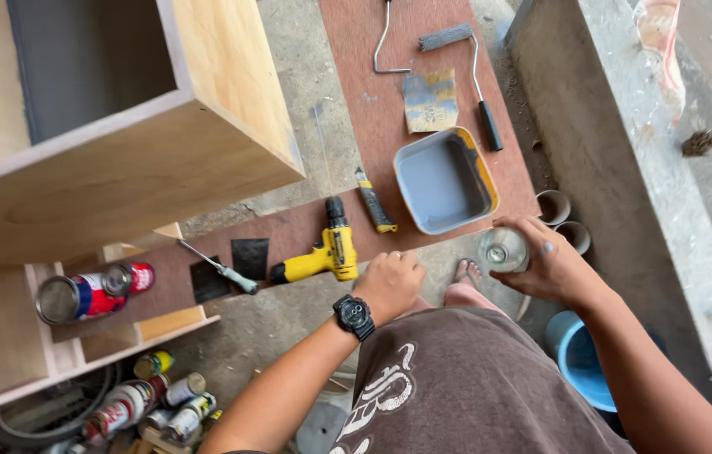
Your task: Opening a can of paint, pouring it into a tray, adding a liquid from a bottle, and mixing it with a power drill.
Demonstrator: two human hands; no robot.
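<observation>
Holding a small round clear container (503, 250) level over the near edge of the reddish-brown board (356, 42) looks like the work of this moment, and it would go best, I judge, with the rim kept flat and close above the grey paint tray (444, 181) so nothing spills onto the concrete floor

On the far left stands a plywood cabinet (205, 126), with a red, white and blue can (87, 294) lying on its side on a lower plywood piece near it, and more cans (158, 399) clustered on the floor below; a screwdriver (221, 269) and two dark square sheets (230, 267) lie on the board, then a yellow cordless drill (322, 252) and a yellow-handled utility knife (373, 202)

The left hand (390, 282), a black watch (353, 315) on its wrist, is curled into a loose fist just beside the drill, knuckles up, holding nothing I can see; its forearm reaches in from the near left

Farther off lie a bare roller frame (385, 42), a paint roller (465, 67) and a worn sandpaper sheet (430, 101)

The right hand (545, 265) wraps its fingers round the container, the elbow bent out to the right, above a blue bucket (579, 357) and near two pipe ends (562, 219)
</observation>
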